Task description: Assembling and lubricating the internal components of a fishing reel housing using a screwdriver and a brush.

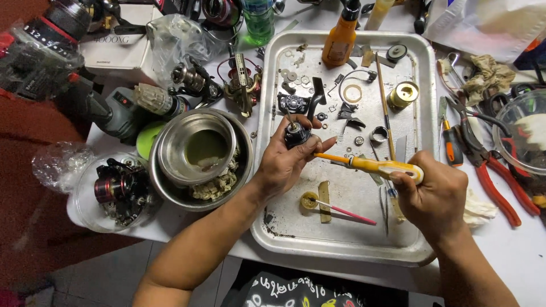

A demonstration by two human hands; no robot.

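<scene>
Both bare forearms are reaching up over the metal tray (424,68) from its near edge. The left hand (287,159) is curling above the tray's middle, thumb and fingers closing in a pinching grip. The right hand (435,196) is hovering over the tray's right side, fist clenching, knuckles facing up.

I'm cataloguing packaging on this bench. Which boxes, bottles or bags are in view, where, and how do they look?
White cardboard box: top left, flat, rectangular.
Orange plastic bottle: upright in tray's top edge, black cap.
Green clear bottle: top centre, behind tray.
White plastic bag: top right, crumpled.
</scene>
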